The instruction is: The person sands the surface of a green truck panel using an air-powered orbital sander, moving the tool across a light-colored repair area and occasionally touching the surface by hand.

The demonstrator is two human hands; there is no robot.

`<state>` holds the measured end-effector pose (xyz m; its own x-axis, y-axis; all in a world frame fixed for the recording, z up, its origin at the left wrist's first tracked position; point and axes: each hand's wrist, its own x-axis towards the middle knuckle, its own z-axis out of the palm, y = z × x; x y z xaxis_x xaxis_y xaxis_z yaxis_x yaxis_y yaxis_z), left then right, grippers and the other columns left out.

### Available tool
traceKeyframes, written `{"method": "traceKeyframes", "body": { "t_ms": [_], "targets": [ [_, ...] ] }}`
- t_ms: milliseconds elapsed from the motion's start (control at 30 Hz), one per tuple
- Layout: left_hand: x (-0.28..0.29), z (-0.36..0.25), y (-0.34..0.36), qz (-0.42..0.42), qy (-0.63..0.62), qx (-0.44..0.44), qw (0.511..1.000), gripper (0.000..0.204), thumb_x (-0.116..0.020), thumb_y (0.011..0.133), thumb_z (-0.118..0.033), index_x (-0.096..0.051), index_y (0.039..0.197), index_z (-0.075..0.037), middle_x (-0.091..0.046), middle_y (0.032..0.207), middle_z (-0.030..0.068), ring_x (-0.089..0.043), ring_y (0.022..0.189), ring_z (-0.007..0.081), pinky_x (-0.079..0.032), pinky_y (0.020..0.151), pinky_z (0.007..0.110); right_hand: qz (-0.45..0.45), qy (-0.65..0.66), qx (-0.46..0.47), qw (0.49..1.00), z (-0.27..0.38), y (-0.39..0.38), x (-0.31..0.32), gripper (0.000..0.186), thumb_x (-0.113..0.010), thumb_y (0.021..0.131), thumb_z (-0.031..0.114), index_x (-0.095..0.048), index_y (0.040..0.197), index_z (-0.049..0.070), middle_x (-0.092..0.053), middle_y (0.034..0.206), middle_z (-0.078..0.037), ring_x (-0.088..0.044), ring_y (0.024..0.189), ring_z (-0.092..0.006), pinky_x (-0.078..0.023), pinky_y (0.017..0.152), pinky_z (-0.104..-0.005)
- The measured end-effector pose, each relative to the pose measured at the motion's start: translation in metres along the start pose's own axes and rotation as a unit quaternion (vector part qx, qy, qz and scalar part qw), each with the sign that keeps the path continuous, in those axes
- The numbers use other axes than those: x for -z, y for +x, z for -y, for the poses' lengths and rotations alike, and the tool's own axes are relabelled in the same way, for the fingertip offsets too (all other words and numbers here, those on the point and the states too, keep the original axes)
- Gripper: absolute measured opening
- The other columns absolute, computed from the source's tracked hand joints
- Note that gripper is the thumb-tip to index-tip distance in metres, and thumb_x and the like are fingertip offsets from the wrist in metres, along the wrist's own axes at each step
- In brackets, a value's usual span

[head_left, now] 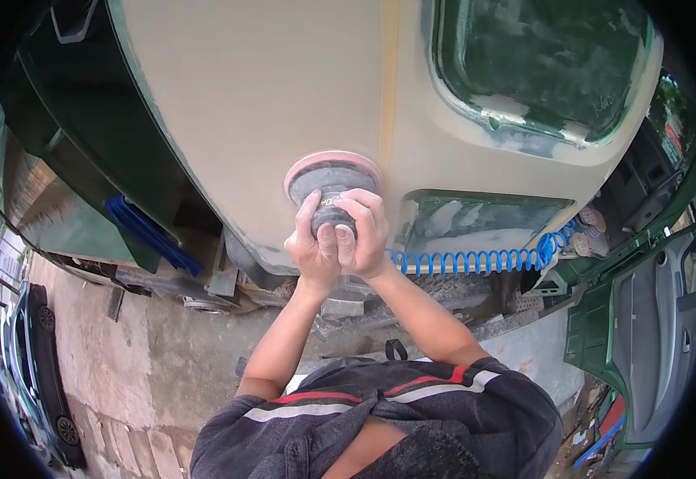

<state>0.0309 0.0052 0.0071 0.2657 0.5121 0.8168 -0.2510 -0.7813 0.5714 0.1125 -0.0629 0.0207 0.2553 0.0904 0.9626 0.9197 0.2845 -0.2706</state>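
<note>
Both hands grip a round dark sander (pixel 334 177) with a pink rim. Its disc lies against the beige vehicle body panel (pixel 260 88), left of a tan vertical strip (pixel 389 80). My left hand (pixel 313 243) wraps the sander's left side, thumb up along its lower end. My right hand (pixel 366 231) closes over its right side, fingers curled on top and thumb beside the left one. White dust coats the fingers. A blue coiled hose (pixel 468 262) runs rightward from beside my right wrist; whether it joins the sander is hidden.
A green window opening (pixel 539 64) and a lower green recess (pixel 484 219) with whitish patches lie to the right. An open green door (pixel 643 343) stands at far right. On the left are a blue bundle (pixel 152 235) and a parked dark car (pixel 38 367) on concrete ground (pixel 164 359).
</note>
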Motion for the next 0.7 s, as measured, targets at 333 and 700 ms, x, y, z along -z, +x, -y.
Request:
{"method": "traceKeyframes", "body": {
  "t_ms": [333,700],
  "targets": [
    [0.002,-0.042,0.063,-0.026,-0.003,-0.02,0.999,0.057,-0.045,0.109,-0.051,-0.058,0.136,-0.002,-0.074,0.094,0.0148,-0.072,0.085,0.0209,-0.056,0.076,0.033,-0.023,0.016,0.025,0.999,0.012,0.068,-0.006,0.033,-0.059,0.103,0.03,-0.065,0.115,0.001,-0.064,0.111,-0.018,-0.069,0.094,-0.0348,-0.059,0.072,-0.0413],
    [-0.001,-0.083,0.142,-0.079,-0.001,-0.057,0.995,0.043,-0.055,0.107,-0.044,-0.066,0.124,-0.007,-0.07,0.072,0.0123,-0.069,0.061,0.0204,-0.052,0.058,0.032,-0.065,0.034,0.055,0.996,0.022,0.15,-0.014,0.026,-0.063,0.101,0.024,-0.064,0.113,0.001,-0.064,0.109,-0.017,-0.068,0.091,-0.0347,-0.058,0.072,-0.0407]
  ]
}}
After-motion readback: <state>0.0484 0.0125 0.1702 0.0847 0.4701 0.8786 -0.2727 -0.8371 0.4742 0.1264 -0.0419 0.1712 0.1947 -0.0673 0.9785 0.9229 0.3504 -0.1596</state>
